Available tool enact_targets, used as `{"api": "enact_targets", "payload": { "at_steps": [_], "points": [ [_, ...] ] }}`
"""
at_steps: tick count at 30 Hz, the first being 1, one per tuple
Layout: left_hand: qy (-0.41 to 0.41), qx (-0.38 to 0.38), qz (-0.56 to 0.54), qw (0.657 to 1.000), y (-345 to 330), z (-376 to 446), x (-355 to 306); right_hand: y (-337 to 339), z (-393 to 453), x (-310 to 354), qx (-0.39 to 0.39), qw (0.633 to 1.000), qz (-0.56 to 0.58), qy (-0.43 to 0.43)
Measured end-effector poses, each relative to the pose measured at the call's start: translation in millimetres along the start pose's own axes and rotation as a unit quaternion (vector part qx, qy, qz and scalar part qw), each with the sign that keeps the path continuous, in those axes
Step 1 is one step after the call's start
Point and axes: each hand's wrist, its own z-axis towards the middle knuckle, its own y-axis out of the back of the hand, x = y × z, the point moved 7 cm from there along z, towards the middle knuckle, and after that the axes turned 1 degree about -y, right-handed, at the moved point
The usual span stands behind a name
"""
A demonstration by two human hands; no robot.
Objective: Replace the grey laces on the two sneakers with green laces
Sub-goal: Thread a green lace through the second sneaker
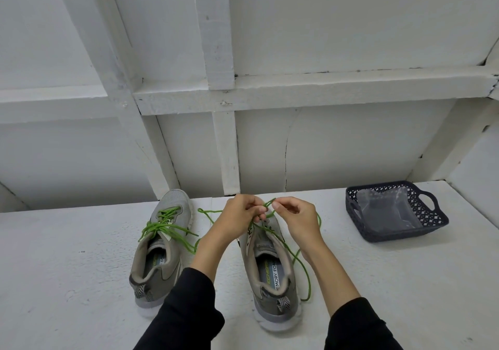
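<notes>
left hand [241, 213]: pinching green lace [304, 268]
right hand [294, 216]: pinching same lace
sneaker [270, 274]: right under both hands

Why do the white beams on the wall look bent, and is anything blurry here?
Head view: the wide-angle lens bows the wall beams toward the edges; light is soft and even, shadows faint; the hands and green lace look slightly soft, while the insole lettering in the right sneaker stays readable.
</notes>
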Motion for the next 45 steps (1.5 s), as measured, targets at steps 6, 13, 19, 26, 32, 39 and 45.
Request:
{"api": "enact_targets", "payload": {
  "at_steps": [6, 13, 19, 26, 32, 39, 45],
  "points": [
    [-0.014, 0.034, 0.02, 0.999, -2.0, -2.6, -1.1, 0.8, 0.4, -7.6, -0.008, 0.999, -0.043, -0.02],
    [-0.012, 0.034, 0.043, 0.998, -2.5, 0.2, -2.8, 5.8, -2.1, -4.6, -0.017, 0.998, 0.034, -0.046],
    [-0.031, 0.051, 0.066, 0.996, -5.3, 0.4, -6.2, 5.5, -0.4, 6.2, 0.013, 1.0, -0.024, 0.004],
    [-0.017, 0.021, -0.131, 0.991, 31.5, -1.9, 1.5, 82.1, 9.3, -11.9, -0.229, 0.972, -0.058, -0.007],
    [-0.078, -0.079, -0.066, 0.992, 47.5, -7.3, -19.3, 64.9, 8.3, -43.7, -0.111, 0.965, -0.237, -0.031],
    [-0.101, -0.043, 0.087, 0.99, 16.0, -0.3, -30.3, -6.5, 2.5, 15.8, 0.124, 0.984, -0.12, -0.035],
    [-0.066, -0.003, 0.046, 0.997, 15.3, -1.7, -16.5, 40.5, 10.0, 7.2, -0.024, 0.98, 0.182, -0.077]
  ]
}}
